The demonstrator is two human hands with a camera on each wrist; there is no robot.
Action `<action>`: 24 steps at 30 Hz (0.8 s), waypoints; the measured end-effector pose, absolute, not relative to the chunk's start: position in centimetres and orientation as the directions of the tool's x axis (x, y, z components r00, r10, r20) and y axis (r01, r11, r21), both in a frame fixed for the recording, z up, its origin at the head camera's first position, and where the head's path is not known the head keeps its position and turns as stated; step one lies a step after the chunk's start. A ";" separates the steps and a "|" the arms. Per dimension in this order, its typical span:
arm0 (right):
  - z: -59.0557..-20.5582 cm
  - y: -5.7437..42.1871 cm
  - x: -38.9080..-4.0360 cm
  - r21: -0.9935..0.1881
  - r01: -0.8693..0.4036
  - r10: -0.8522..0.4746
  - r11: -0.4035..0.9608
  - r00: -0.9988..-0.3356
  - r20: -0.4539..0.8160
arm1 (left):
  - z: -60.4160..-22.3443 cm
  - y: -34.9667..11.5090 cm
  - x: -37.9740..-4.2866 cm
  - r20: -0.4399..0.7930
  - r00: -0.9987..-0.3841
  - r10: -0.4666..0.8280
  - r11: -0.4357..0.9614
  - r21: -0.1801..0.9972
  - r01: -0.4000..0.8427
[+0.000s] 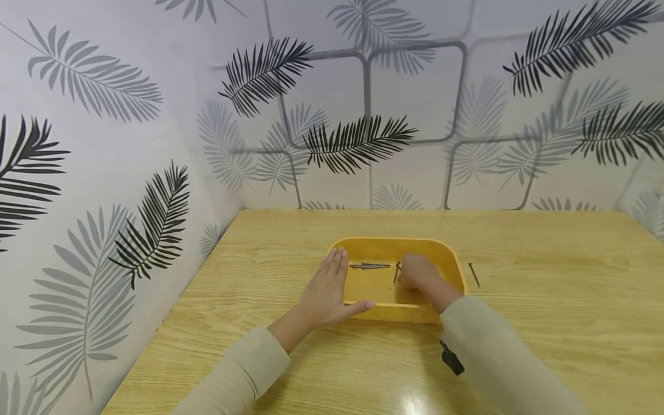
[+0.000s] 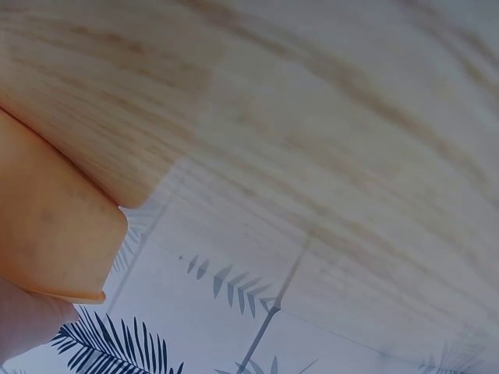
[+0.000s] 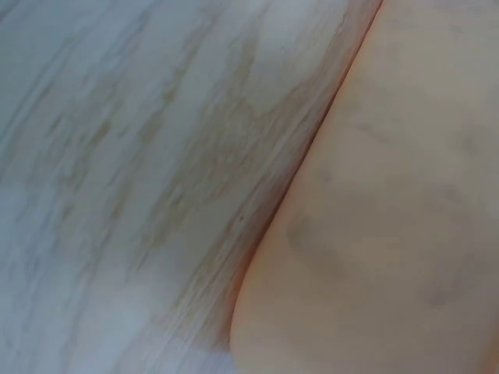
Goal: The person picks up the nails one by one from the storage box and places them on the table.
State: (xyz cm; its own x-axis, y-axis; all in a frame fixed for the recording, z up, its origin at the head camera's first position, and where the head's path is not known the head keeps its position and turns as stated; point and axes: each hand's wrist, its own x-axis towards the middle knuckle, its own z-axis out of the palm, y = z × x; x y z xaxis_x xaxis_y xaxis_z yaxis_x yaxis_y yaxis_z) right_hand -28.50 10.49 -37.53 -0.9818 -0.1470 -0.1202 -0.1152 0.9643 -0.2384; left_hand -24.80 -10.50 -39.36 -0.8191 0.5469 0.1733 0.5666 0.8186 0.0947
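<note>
A yellow plastic tray (image 1: 410, 313) sits on the wooden table. My left hand (image 1: 324, 294) rests on its left end, fingers straight along the side and thumb over the front rim. Inside the tray, several thin dark nails (image 1: 369, 266) lie together at the left. My right hand (image 1: 417, 272) is down in the tray with its fingers bent. Another nail (image 1: 396, 275) stands out right beside its fingers. The fingertips are hidden behind the hand, so I cannot tell whether they pinch a nail. The right wrist view shows only the tray's outer wall (image 3: 374, 210) and the tabletop.
One loose nail (image 1: 474, 275) lies on the table (image 1: 544, 276), just right of the tray. A leaf-patterned wall (image 1: 415, 173) rises behind the table and along its left side. A small black object (image 1: 451, 357) shows under the right sleeve.
</note>
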 end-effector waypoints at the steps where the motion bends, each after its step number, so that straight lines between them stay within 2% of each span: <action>1: -37.5 10.6 -28.5 -0.247 -0.115 -0.148 0.962 -0.982 -0.119 | -39.4 -10.5 -24.8 0.173 -0.820 0.546 0.819 0.095 0.566; 6: -37.6 11.3 -28.6 -0.300 -0.125 -0.163 0.946 -0.981 -0.105 | -39.5 -10.4 -24.8 0.169 -0.821 0.545 0.819 0.100 0.565; 13: -37.5 12.1 -28.7 -0.308 -0.142 -0.164 0.941 -0.985 -0.048 | -39.6 -10.3 -24.8 0.175 -0.820 0.545 0.820 0.095 0.565; 18: -36.7 12.1 -28.4 -0.339 -0.101 -0.128 0.935 -0.990 -0.058 | -39.6 -10.2 -24.8 0.181 -0.816 0.549 0.816 0.093 0.570; 24: -35.9 12.4 -28.2 -0.387 -0.134 -0.161 0.912 -0.986 -0.037 | -39.5 -10.3 -24.8 0.178 -0.817 0.549 0.819 0.083 0.568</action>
State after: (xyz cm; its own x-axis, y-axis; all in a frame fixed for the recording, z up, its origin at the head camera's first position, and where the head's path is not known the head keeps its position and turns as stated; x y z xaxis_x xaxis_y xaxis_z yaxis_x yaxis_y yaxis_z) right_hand -28.25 12.42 -35.85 -0.9863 -0.1607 -0.0374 -0.1340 0.9121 -0.3874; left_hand -24.81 -10.34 -39.46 -0.8168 0.5487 0.1783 0.5682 0.8187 0.0831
